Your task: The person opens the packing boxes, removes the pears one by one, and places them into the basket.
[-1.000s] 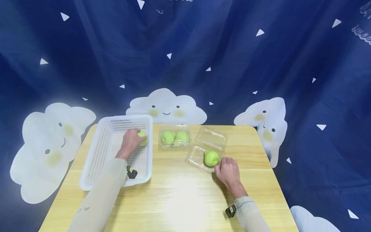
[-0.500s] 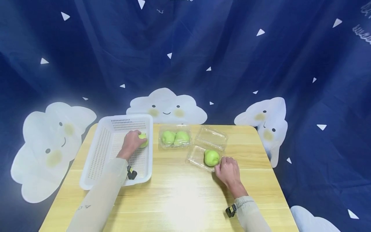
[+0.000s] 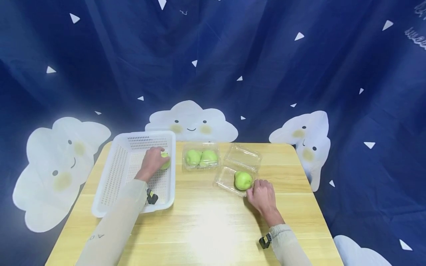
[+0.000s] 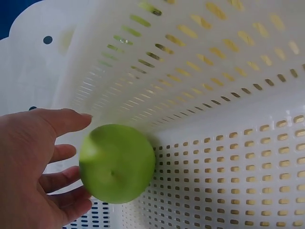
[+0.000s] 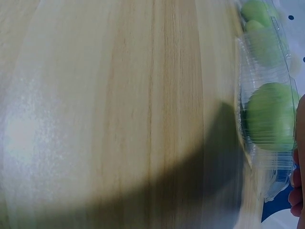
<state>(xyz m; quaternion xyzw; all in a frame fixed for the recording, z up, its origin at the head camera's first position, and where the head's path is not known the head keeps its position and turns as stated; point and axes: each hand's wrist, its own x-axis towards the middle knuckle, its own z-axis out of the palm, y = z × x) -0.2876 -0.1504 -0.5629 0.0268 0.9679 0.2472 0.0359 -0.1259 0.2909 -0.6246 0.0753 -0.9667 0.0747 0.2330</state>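
Here, left hand (image 3: 151, 162) curled round green fruit (image 4: 119, 164), right hand (image 3: 263, 197) at open clear box (image 3: 226, 179), grip unclear

The right wrist view's edge crops the right grip (image 5: 300, 157).

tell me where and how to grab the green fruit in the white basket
Probably by its widest sides, from above and the left: the green fruit is round, and sits near the right wall of the white basket.
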